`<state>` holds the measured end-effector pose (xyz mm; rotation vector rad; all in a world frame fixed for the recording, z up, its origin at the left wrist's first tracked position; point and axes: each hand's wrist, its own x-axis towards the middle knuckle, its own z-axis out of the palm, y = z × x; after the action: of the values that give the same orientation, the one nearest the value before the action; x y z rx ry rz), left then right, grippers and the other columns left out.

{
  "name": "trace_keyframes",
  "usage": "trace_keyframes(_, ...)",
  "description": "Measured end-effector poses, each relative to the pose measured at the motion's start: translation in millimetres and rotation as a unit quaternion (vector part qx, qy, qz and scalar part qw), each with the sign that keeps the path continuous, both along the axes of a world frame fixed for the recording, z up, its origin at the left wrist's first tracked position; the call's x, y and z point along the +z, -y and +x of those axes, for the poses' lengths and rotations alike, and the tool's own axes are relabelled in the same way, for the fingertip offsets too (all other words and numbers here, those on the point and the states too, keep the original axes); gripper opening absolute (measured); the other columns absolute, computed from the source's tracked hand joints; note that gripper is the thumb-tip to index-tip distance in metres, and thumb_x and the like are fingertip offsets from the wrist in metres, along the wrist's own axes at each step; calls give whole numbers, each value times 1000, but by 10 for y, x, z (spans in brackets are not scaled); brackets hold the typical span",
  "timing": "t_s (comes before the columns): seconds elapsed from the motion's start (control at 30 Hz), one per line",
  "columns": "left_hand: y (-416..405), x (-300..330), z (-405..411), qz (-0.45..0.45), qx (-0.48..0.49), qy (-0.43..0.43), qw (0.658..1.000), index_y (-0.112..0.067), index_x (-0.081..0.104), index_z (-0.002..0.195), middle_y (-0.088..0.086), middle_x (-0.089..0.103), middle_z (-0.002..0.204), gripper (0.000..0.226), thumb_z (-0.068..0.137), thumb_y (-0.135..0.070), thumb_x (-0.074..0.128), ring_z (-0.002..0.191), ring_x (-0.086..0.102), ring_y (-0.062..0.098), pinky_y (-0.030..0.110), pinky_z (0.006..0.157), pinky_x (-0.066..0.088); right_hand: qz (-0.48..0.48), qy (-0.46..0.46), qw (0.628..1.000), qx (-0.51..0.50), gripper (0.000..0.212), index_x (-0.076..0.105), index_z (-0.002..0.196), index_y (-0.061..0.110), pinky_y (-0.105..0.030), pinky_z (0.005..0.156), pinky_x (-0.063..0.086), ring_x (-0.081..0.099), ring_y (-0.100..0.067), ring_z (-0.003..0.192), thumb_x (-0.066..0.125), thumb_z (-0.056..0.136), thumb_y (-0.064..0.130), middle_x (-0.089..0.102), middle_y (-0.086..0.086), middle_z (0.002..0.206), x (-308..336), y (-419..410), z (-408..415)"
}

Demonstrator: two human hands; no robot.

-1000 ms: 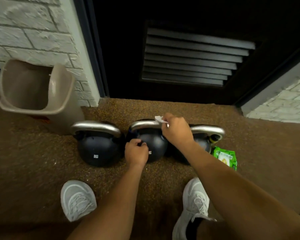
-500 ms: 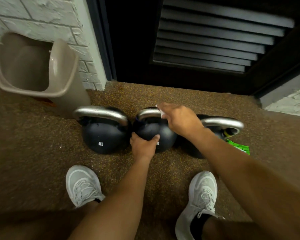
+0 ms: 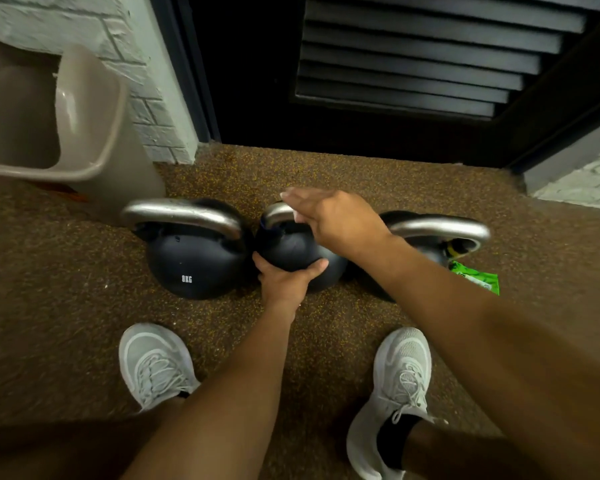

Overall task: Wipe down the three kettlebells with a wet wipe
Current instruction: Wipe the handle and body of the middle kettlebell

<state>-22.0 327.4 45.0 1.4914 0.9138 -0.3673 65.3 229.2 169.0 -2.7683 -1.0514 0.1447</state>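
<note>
Both hands have shifted slightly on the middle kettlebell [image 3: 291, 254] since half a second ago, and the wipe seen earlier at the right hand's fingertips is now hidden. Left hand [image 3: 284, 282], in the centre of the frame, cups the near side of that kettlebell's black ball, fingers spread and wrapped against it. Right hand [image 3: 340, 220] lies over the silver handle, fingers stretched toward the left; whether they pinch a wipe cannot be told. Three kettlebells stand in a row across the middle of the frame on speckled brown floor [image 3: 66, 289]. Left kettlebell [image 3: 191, 261], marked 8KG, touches the middle one. Right kettlebell [image 3: 437, 233] is largely blocked by the right forearm. Just beside it, at right, lies a green wipe packet [image 3: 478, 280]. A beige bin [image 3: 84, 133] stands at upper left against a white brick wall [image 3: 153, 109]. A dark louvred door [image 3: 395, 64] fills the top. Two white shoes [image 3: 156, 365] sit at the bottom.
</note>
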Motion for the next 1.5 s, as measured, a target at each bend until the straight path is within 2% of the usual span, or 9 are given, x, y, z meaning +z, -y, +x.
trace_keyframes(0.2, -12, -51, 2, 4, -7, 0, 1000, -31, -4, 161, 14, 35, 161, 149, 53, -46, 98, 143, 42, 34, 39, 109, 41, 119, 71, 984, -109, 43, 59, 136, 7, -47, 102, 49, 58, -27, 126, 61, 93, 7, 59, -12, 137, -214, 457, -234)
trace_keyframes(0.53, 12, -80, 8, 13, -2, 8, 1000, -25, -5, 162, 16, 38, 160, 155, 47, -52, 95, 141, 46, 33, 38, 108, 42, -104, 27, 994, -17, 49, 38, 149, 17, -40, 104, 44, 45, -27, 135, 46, 101, 19, 42, -2, 153, 87, -298, -59)
trace_keyframes(0.67, 16, -98, 4, 11, 8, -1, 1000, -23, -6, 162, 14, 36, 160, 148, 56, -43, 95, 142, 44, 33, 41, 109, 42, -181, 56, 982, 6, 36, 53, 134, 16, -35, 75, 42, 53, -30, 119, 42, 100, 17, 58, -4, 133, 179, -603, -89)
trace_keyframes(0.73, 24, -103, 9, 5, 13, -4, 1000, -22, -5, 163, 13, 36, 160, 144, 60, -38, 96, 142, 44, 33, 38, 107, 42, -189, 75, 979, 4, 36, 51, 136, 17, -33, 76, 35, 53, -28, 120, 40, 101, 17, 56, -3, 136, 193, -594, -103)
trace_keyframes(0.87, 33, -91, 17, 5, 23, 10, 1000, -16, 2, 162, 16, 40, 158, 145, 57, -37, 99, 140, 47, 32, 30, 100, 40, -40, 62, 997, -13, 53, 48, 145, 15, -43, 114, 35, 47, -23, 136, 57, 94, 8, 49, -3, 149, 7, -196, -167)
trace_keyframes(1.1, 39, -96, 1, -12, 29, 19, 999, -23, 7, 161, 11, 38, 160, 146, 50, -42, 101, 142, 45, 29, 27, 100, 37, 119, 92, 980, -128, 41, 59, 135, 5, -49, 107, 44, 56, -28, 128, 54, 95, 7, 59, -13, 137, -234, 359, -297)
trace_keyframes(1.33, 33, -73, 24, -20, 27, 4, 999, -18, 2, 161, 16, 36, 159, 143, 58, -35, 99, 141, 45, 32, 29, 99, 39, -12, 14, 997, -80, 48, 45, 146, 12, -45, 111, 41, 46, -28, 137, 49, 97, 12, 48, -8, 149, 8, -41, -164)
trace_keyframes(1.4, 21, -77, 34, -18, 20, -9, 1000, -17, 0, 161, 18, 37, 158, 140, 62, -31, 97, 140, 46, 34, 31, 97, 41, -59, 17, 997, -41, 53, 40, 149, 12, -39, 115, 33, 40, -26, 140, 47, 97, 9, 43, -7, 153, 87, -295, -138)
trace_keyframes(1.5, -1, -78, 46, -25, 12, -23, 999, -18, -3, 162, 18, 35, 159, 133, 69, -30, 92, 140, 44, 35, 34, 98, 41, -170, 54, 984, 14, 44, 47, 141, 10, -36, 107, 38, 46, -29, 133, 41, 98, 14, 50, -8, 145, 141, -631, -156)
